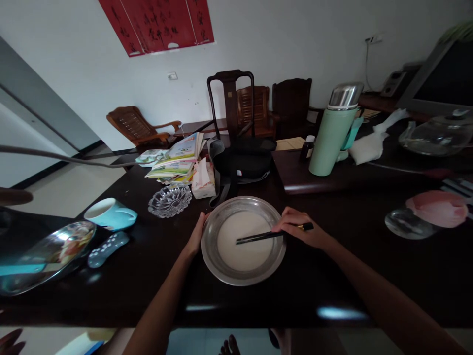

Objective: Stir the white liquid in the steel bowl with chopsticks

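A round metal basin (275, 266) with a pale, milky liquid sits on the dark table (332, 291) in front of me. My left hand (196, 235) rests against the basin's left rim, fingers pressed to its side. My right hand (301, 228) is closed on a pair of dark chopsticks (258, 237) at the basin's right rim. The chopstick tips reach over the liquid near the middle of the basin.
Left of the basin lie a glass ashtray (170, 200), a light blue mug (111, 214), a remote control (108, 242) and a lidded dish (44, 256). Behind stand a tissue box (203, 181), books (173, 160), a black bag (244, 160) and a green thermos (332, 133). Wooden chairs line the wall.
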`<action>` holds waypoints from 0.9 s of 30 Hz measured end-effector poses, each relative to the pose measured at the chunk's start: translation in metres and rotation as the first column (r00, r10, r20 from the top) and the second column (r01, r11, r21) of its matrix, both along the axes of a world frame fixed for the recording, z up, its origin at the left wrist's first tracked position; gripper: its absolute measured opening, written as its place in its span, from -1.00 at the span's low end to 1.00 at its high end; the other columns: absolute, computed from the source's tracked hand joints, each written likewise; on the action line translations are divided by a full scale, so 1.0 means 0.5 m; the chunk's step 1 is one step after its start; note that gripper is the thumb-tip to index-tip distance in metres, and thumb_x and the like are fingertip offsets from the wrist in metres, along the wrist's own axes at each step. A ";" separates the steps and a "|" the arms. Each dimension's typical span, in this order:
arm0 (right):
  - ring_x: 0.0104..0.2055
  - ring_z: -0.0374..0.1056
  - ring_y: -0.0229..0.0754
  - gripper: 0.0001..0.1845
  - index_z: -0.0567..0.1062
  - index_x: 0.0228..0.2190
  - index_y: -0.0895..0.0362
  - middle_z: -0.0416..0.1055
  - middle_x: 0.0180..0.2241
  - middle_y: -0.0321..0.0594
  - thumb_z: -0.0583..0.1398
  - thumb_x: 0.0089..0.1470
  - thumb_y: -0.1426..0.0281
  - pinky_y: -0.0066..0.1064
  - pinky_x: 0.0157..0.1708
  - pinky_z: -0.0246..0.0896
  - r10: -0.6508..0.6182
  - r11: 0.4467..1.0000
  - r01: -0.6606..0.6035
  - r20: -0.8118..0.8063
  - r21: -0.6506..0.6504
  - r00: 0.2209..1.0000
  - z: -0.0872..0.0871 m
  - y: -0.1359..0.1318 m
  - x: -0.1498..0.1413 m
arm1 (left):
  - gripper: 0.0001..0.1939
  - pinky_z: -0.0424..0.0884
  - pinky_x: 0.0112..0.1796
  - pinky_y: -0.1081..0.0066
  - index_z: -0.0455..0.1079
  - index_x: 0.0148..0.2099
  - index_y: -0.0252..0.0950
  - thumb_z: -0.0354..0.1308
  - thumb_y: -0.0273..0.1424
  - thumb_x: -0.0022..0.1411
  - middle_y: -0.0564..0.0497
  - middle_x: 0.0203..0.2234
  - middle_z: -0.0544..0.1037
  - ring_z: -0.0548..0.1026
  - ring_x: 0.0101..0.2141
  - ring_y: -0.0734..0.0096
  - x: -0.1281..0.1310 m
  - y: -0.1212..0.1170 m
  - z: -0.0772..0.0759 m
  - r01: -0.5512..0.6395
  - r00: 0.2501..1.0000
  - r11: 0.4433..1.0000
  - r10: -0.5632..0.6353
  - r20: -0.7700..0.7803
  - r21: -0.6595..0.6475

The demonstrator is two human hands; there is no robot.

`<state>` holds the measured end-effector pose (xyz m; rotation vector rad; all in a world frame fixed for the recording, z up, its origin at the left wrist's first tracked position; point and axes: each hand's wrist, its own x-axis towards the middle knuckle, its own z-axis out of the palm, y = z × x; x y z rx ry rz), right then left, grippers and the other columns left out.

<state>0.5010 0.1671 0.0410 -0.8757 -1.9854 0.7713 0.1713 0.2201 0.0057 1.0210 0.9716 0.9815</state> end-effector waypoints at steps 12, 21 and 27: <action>-0.31 0.32 -0.19 -0.75 0.59 -0.33 0.07 0.47 -0.40 -0.19 0.10 0.16 0.34 -0.36 -0.29 0.23 -0.062 0.998 0.062 0.007 -0.009 0.998 -0.001 0.002 0.002 | -0.35 0.19 0.02 0.22 0.43 0.00 -0.28 0.03 0.12 0.08 -0.07 -0.14 0.52 0.33 0.02 0.02 0.004 -0.002 0.009 -0.015 1.000 1.000 0.015 -0.014 -0.007; -0.34 0.33 -0.20 -0.71 0.60 -0.37 0.08 0.47 -0.43 -0.19 0.07 0.18 0.34 -0.36 -0.31 0.23 -0.056 0.998 0.056 -0.009 -0.017 0.998 0.007 -0.001 0.003 | -0.35 0.18 0.03 0.23 0.43 0.00 -0.29 0.02 0.12 0.09 -0.08 -0.12 0.51 0.32 0.03 0.02 0.004 -0.006 0.009 -0.013 1.000 1.000 0.013 -0.016 -0.004; -0.39 0.32 -0.21 -0.64 0.58 -0.44 0.10 0.44 -0.46 -0.20 0.03 0.21 0.34 -0.35 -0.32 0.22 -0.164 0.986 0.163 -0.049 -0.018 0.985 0.006 0.003 0.007 | -0.34 0.18 0.03 0.21 0.42 0.01 -0.27 0.03 0.12 0.08 -0.07 -0.13 0.52 0.32 0.02 0.01 0.006 -0.005 0.010 -0.013 1.000 1.000 0.013 -0.013 0.002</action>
